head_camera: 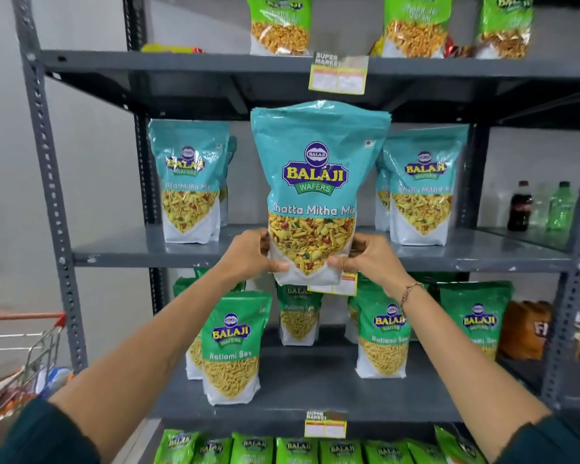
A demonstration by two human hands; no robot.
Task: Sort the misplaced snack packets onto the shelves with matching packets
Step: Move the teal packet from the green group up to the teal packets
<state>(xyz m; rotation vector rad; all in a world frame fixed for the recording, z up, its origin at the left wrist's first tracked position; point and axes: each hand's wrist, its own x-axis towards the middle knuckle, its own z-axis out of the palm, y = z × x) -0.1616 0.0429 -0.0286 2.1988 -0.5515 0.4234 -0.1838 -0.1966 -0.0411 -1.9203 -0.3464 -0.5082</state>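
Note:
A teal Khatta Mitha Mix packet (315,182) stands upright in front of the middle shelf (131,252), held at its bottom corners. My left hand (252,256) grips its lower left side and my right hand (365,259) its lower right side. Matching teal packets stand on that shelf at the left (190,182) and at the right (421,185). On the shelf below stand several green Ratlami Sev packets (233,346). Light green packets (280,25) stand on the top shelf.
Bright green packets (298,450) fill the bottom row. A dark cola bottle (520,207) and a green bottle (562,207) stand at the right on a neighbouring shelf. An orange packet (526,329) lies right of the green packets. A shopping trolley (24,356) is at the lower left.

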